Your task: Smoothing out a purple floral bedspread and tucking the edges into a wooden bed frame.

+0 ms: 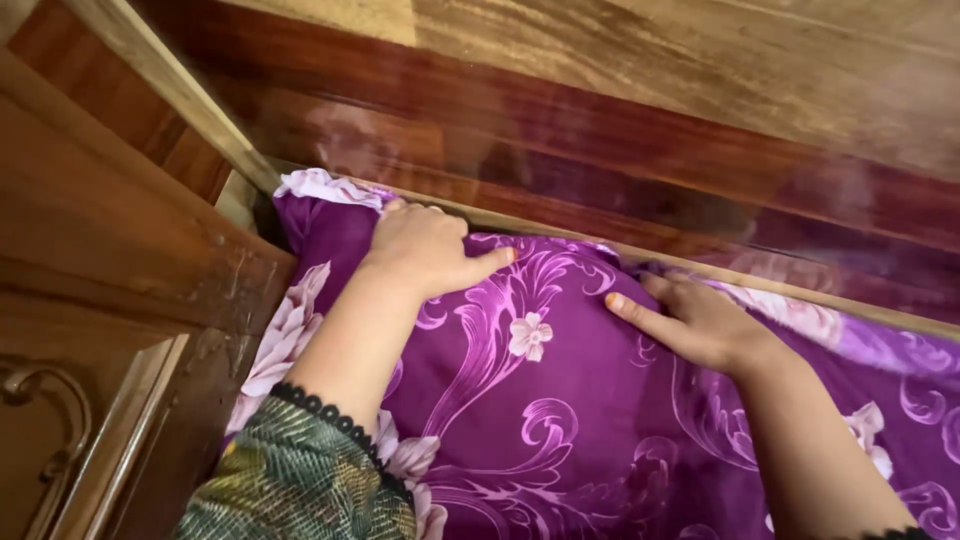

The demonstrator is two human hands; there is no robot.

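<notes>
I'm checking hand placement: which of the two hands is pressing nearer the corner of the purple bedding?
The left hand: it lies beside the frilled corner of the purple floral bedding; the right hand lies further along the headboard.

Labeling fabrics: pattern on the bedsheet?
Purple bedsheet with pale pink and white flowers and scrolls; head view.
</notes>
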